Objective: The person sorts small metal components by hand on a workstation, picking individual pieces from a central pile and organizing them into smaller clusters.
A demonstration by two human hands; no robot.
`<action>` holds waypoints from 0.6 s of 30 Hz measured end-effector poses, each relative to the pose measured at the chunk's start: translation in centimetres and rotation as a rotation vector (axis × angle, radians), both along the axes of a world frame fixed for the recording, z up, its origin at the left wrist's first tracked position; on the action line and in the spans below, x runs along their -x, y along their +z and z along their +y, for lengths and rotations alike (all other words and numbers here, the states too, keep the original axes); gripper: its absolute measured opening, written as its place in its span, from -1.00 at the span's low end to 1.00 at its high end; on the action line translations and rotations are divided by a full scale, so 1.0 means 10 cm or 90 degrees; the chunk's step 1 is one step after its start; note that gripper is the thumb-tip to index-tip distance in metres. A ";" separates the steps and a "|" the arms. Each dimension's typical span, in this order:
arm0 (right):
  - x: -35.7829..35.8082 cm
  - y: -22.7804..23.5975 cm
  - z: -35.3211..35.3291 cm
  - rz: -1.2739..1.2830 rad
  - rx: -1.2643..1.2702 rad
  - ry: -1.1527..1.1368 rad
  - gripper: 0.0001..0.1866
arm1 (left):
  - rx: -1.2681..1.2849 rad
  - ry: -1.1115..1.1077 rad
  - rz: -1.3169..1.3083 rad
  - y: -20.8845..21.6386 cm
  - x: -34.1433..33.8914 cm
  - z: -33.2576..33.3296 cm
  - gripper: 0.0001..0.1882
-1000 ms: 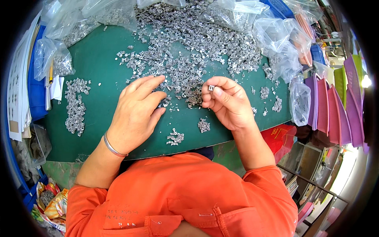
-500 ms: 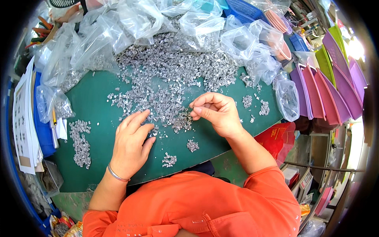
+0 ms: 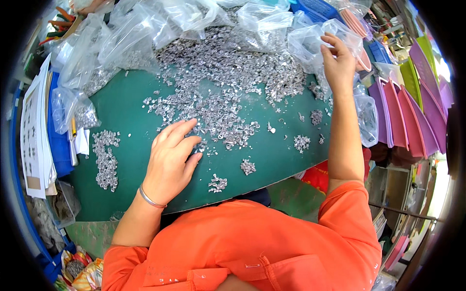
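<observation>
Small silver-grey metal pieces (image 3: 213, 109) lie in a big loose spread over the green tabletop, heaped thickest at the far side. My left hand (image 3: 170, 155), with a bangle on its wrist, rests at the near left edge of the spread. Its fingers are apart and hold nothing I can see. Far out to the right, my right hand (image 3: 340, 65) is over a clear plastic bag (image 3: 306, 46). The thumb and bent fingers there have a gap between them, and no piece shows in it. Two small piles, one near the middle (image 3: 248, 167) and one nearer me (image 3: 217, 183), lie right of my left hand.
Clear bags of pieces (image 3: 128, 51) line the far edge. A long pile (image 3: 106, 160) lies at left, beside papers (image 3: 35, 131). Right of centre is a star-shaped-piece pile (image 3: 301, 143). Purple and pink bins (image 3: 400, 114) stand beyond the table's right edge, with a blue basket (image 3: 315, 10) at the back.
My right hand has left the near part of the spread, reached far right and loosened its pinch. My left hand stays by the pieces. The whole view has shifted slightly.
</observation>
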State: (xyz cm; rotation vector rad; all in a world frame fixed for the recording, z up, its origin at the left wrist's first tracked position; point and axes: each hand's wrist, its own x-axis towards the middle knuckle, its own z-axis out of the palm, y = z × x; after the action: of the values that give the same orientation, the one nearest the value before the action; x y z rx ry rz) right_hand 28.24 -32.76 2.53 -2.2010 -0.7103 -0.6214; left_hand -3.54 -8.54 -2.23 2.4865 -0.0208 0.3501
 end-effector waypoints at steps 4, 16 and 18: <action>0.63 -0.15 0.37 0.030 0.088 0.229 -0.83 | -0.004 0.005 -0.007 -0.01 0.00 -0.01 -0.67; 1.04 -0.44 0.59 0.174 0.284 0.258 -0.90 | 0.008 0.009 0.017 0.01 0.00 0.00 -0.66; 1.01 -0.47 0.60 0.130 0.292 0.278 -0.90 | 0.008 0.008 0.016 0.00 0.00 0.00 -0.66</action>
State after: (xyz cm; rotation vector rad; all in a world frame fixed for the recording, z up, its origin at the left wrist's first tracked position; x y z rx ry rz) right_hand 18.17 -26.79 -2.21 -2.3533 -1.2703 -0.0057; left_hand -3.53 -8.51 -2.19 2.4788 0.0082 0.3236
